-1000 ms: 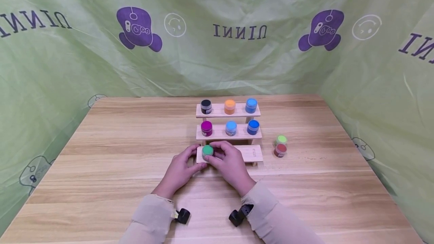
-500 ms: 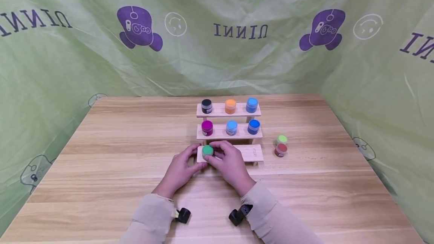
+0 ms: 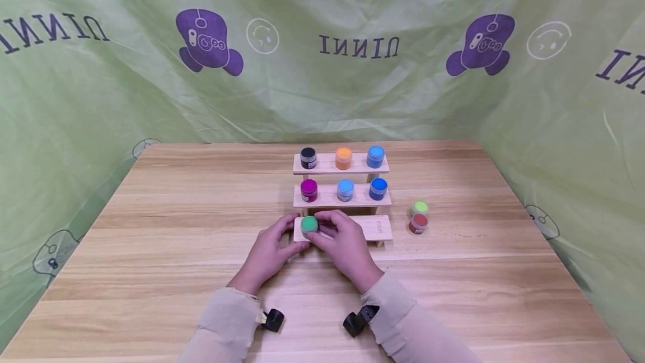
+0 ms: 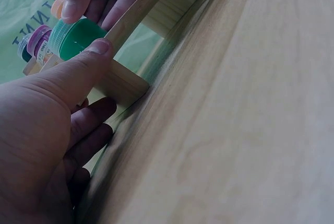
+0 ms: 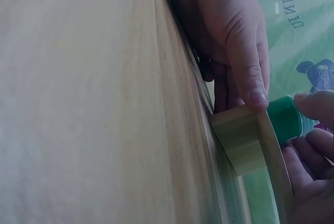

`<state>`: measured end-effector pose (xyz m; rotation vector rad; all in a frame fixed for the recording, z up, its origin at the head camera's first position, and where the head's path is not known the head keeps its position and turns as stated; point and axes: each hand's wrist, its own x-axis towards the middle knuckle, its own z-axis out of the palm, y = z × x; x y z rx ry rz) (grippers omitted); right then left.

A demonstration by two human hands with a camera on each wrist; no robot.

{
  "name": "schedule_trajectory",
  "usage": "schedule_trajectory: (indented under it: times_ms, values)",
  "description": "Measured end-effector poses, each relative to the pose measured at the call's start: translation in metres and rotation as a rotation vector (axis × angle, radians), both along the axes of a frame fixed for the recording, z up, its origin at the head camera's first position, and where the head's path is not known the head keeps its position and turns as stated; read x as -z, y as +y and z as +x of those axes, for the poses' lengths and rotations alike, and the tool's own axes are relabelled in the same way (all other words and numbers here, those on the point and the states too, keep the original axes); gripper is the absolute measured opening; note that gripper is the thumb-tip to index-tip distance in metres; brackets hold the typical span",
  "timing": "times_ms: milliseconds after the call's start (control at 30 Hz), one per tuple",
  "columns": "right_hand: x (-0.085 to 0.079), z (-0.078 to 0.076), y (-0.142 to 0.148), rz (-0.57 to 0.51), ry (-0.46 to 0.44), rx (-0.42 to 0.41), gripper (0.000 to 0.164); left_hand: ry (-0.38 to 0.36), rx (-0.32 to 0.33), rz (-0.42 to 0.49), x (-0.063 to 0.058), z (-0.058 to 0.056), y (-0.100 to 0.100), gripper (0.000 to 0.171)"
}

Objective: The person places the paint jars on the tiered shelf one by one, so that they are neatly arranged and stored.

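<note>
A green paint jar (image 3: 309, 225) stands on the left end of the lowest step of a wooden tiered rack (image 3: 373, 229). My right hand (image 3: 345, 246) pinches this jar between thumb and fingers, from its right side. With thumb at the front edge and fingers behind, my left hand (image 3: 269, 251) grips the left end of the same step. The left wrist view shows the left thumb (image 4: 86, 67) on the board's edge, close under the green jar (image 4: 78, 40). In the right wrist view, the right thumb (image 5: 315, 104) lies against the jar's lid.
On the middle step stand a purple jar (image 3: 309, 190), a light blue jar (image 3: 345, 190) and a dark blue jar (image 3: 378, 189). Black (image 3: 308, 158), orange (image 3: 344, 158) and blue (image 3: 375, 157) jars line the top step. A light green jar (image 3: 419, 208) and a dark red jar (image 3: 418, 223) sit right of the rack.
</note>
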<state>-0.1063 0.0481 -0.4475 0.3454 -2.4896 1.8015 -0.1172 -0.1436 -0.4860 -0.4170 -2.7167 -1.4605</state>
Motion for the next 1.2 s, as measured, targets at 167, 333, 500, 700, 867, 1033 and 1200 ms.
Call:
schedule_trajectory:
  times_ms: [167, 333, 500, 700, 867, 1033, 1200]
  values:
    - [0.000, 0.001, 0.003, -0.003, -0.001, 0.003, 0.036, -0.003, 0.000, 0.000, 0.000, 0.000, 0.001, 0.064]
    - [0.000, 0.004, 0.006, 0.017, 0.005, 0.016, 0.036, -0.003, -0.002, -0.003, 0.000, 0.000, 0.001, 0.064]
    - [0.002, 0.005, 0.009, 0.060, 0.022, 0.029, 0.035, -0.005, -0.006, -0.010, -0.001, 0.000, 0.001, 0.065]
    - [0.001, 0.007, 0.014, 0.076, 0.012, 0.044, 0.036, -0.015, -0.010, -0.015, -0.001, 0.000, 0.001, 0.066]
    - [0.003, 0.007, 0.018, 0.078, 0.012, 0.055, 0.036, -0.012, -0.009, -0.015, -0.002, 0.000, 0.001, 0.066]
    - [0.005, 0.008, 0.022, 0.069, 0.028, 0.063, 0.035, -0.008, -0.003, -0.013, -0.001, 0.000, 0.001, 0.067]
    - [0.005, 0.009, 0.026, 0.059, 0.028, 0.079, 0.033, 0.005, -0.005, -0.018, 0.000, 0.000, 0.000, 0.068]
